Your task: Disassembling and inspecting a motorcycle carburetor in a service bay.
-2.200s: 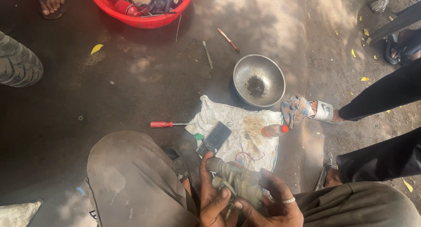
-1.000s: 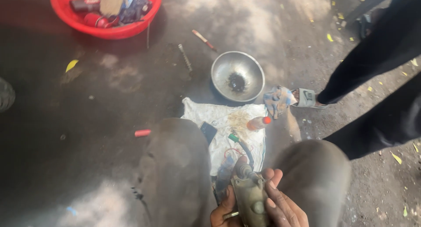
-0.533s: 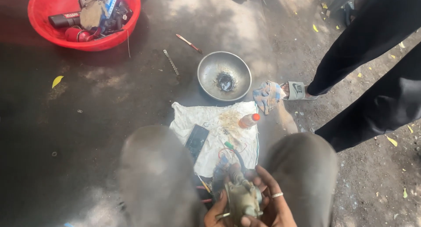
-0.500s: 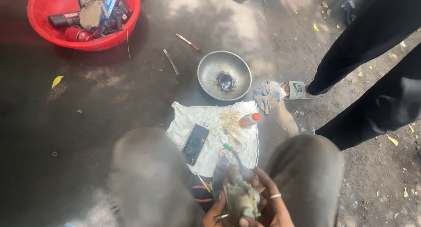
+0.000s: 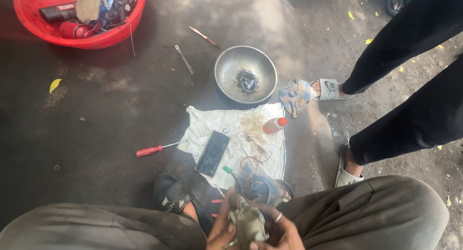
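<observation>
Holding: both hands clasp a small grimy metal part [image 5: 246, 223] low between the knees, above the sandalled foot [image 5: 176, 197].
Left hand [image 5: 223, 230]: fingers curled against the part's left side, pressed to it.
Right hand [image 5: 282, 230]: ringed finger [image 5: 278, 217] wrapped over the right side; both closed on the part.
Handling: looks like a cast body, so judged stiff and heavy for its size; greasy film suggests slippery. Best held round the main body with the whole palm, not by the thin green-tipped stub [image 5: 227, 170] and wires [image 5: 253, 159] projecting in front.
Nearby: white cloth [image 5: 205, 124] on the floor carrying a dark phone [image 5: 212, 153] and an orange-capped bottle [image 5: 274, 125]; steel bowl [image 5: 246, 74] beyond it; red screwdriver [image 5: 149, 150] to the left; red basin [image 5: 79, 16] of cans at top left.
Other person: dark trouser legs [image 5: 410, 86] and sandals at right.
Change: compared with half a second earlier, layout of cloth, bowl and basin is unchanged; hands sit in the same place on the part.
</observation>
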